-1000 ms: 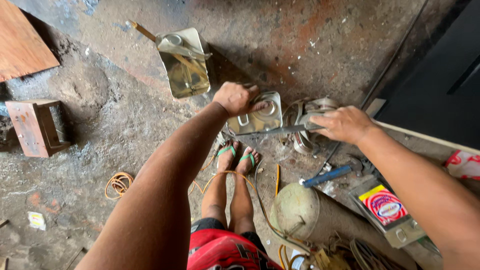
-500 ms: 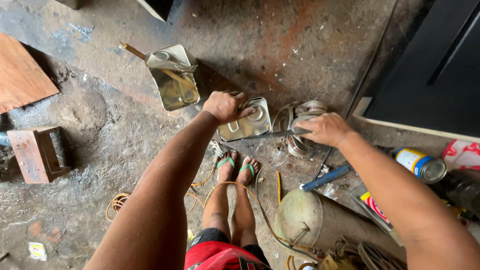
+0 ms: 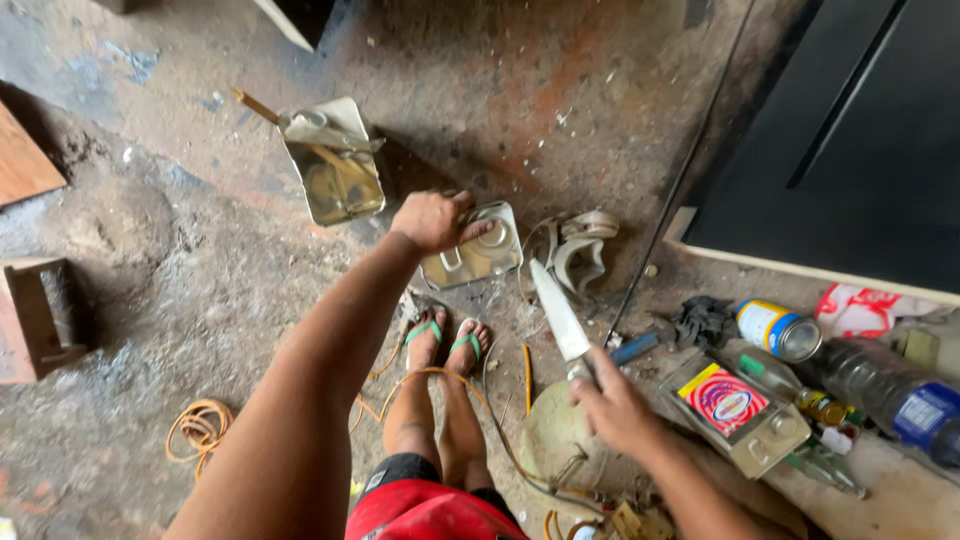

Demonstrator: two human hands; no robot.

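Head view, looking down at a seated person's two bare arms, legs and green flip-flops point(image 3: 448, 336) on a stained concrete floor point(image 3: 560, 90). The left hand point(image 3: 432, 219) is closed over the near edge of a flat rectangular silvery metal can point(image 3: 480, 255), fingers curled around its rim; the can lies on its side on the floor just beyond the feet, its round cap opening facing up. The right hand point(image 3: 612, 408) is closed around the handle of a knife with a long pale steel blade point(image 3: 558, 312); the blade points up and away from the body, its tip near the right edge of the can but apart from it. Beneath the right hand lies a round, dull green domed object point(image 3: 552, 432). To the upper left of the can stands a second rectangular metal tin, cut open point(image 3: 335, 170), with a wooden stick resting across it. To the right of the can lies a coil of pale webbing strap point(image 3: 580, 250). Along the right side: a small cylindrical tin with a yellow and blue label point(image 3: 775, 328), a flat tin with a red and yellow label point(image 3: 738, 408), and a clear plastic bottle with a blue label point(image 3: 895, 395). A coil of orange cord point(image 3: 200, 425) lies on the floor at lower left, and a reddish wooden box point(image 3: 35, 318) at the left edge.
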